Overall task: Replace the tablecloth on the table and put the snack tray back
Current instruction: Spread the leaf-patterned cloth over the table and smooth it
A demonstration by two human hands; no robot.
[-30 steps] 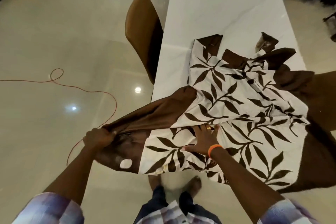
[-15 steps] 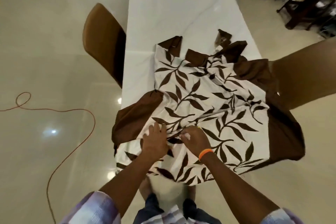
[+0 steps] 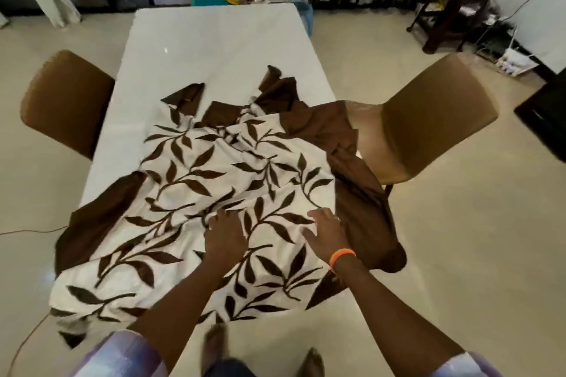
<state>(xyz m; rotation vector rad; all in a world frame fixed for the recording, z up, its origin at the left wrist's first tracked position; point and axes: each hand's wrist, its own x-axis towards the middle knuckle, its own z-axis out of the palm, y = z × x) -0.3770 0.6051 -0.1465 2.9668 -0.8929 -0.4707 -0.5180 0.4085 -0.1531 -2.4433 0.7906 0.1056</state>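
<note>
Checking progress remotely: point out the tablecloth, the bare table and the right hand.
tablecloth (image 3: 196, 180), head view, leaf-printed middle.
table (image 3: 214, 40), head view, bare white far part.
right hand (image 3: 326, 231), head view, back of hand.

Counting one leaf-print tablecloth (image 3: 214, 180), one white table (image 3: 211, 40), two brown chairs (image 3: 66, 101) (image 3: 428, 119), two hands (image 3: 225, 234) (image 3: 326, 231), one orange wristband (image 3: 342, 255), one dark stool (image 3: 453, 9).

floor (image 3: 444, 254): beige tile (glossy) | brown chairs (image 3: 66, 98): two | dark stool (image 3: 453, 9): corner
</note>
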